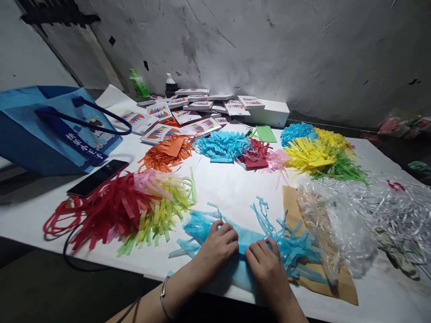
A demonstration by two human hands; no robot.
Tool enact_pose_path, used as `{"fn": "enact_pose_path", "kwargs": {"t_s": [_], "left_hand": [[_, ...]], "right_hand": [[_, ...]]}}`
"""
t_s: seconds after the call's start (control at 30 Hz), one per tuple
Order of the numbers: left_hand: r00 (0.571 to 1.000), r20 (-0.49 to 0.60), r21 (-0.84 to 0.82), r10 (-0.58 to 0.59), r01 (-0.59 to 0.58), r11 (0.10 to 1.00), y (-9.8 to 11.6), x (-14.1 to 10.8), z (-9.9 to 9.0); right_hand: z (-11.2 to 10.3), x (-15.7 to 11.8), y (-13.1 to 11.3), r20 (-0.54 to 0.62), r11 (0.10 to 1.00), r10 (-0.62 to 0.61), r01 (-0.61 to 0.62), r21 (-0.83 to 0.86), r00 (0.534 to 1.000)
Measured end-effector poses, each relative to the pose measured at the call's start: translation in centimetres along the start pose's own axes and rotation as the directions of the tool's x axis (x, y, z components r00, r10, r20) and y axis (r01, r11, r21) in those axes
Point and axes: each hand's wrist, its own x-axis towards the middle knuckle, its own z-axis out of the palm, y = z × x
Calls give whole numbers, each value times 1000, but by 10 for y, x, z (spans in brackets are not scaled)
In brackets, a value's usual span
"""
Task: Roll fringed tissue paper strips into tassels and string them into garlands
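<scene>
Light-blue fringed tissue paper [298, 246] lies at the front edge of the table, its cut strips spreading to both sides of an uncut middle. My left hand [217, 244] has its fingers curled down on the left part of that middle. A short gap away, my right hand [266, 265] pinches the same band, fingers bent over it. Between the two hands a narrow folded strip of the blue paper shows. My thumbs and the paper under my palms are mostly hidden. To the left lies a pile of red, pink and yellow-green tassels [124, 202].
Behind are orange [168, 150], blue [222, 146], red [256, 154] and yellow [308, 154] fringe bundles. Several printed boxes [198, 105] are heaped by the wall. A blue bag [50, 130] and phone [97, 178] sit left; brown paper [346, 280] and clear plastic [353, 229] lie right.
</scene>
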Motion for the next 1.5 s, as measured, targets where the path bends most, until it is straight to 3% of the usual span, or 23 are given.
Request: {"fn": "enact_pose_path", "kwargs": {"t_s": [0.13,0.27,0.37,0.5,0.63,0.7,0.8,0.87,0.97,1.23,1.4,1.5], "left_hand": [[998,50,-59,-49,52,997,-4,-13,-1],[978,90,-22,-190,192,981,2,-13,-3],[935,159,95,-317,305,947,10,-4,-6],[893,194,190,-405,371,909,16,8,-9],[899,184,183,-397,365,913,15,7,-6],[934,159,131,-320,301,944,12,3,-3],[991,55,14,-125,124,992,5,-4,2],[1000,4,-1,-24,24,1000,1,-5,4],[999,13,2,38,-38,999,-2,-2,7],[996,25,-82,-82,84,993,0,-1,6],[971,85,-193,-225,238,952,3,-4,1],[964,116,-209,-240,260,943,4,-5,1]], "right_hand": [[-7,-14,10,-16,998,17,-16,55,1000],[-7,-17,14,29,963,208,-210,170,978],[-4,-13,10,105,931,335,-346,115,936],[-1,-10,5,55,924,381,-381,-14,923],[0,-11,3,-4,969,245,-244,35,970],[0,-11,4,9,981,170,-170,98,985],[0,-9,6,54,970,183,-189,153,982],[0,-6,7,65,962,205,-214,168,977],[3,0,4,74,967,193,-202,154,979],[17,2,-4,46,977,160,-165,137,986],[4,-8,12,69,969,142,-152,193,988],[-6,-15,21,96,944,195,-213,253,976]]}}
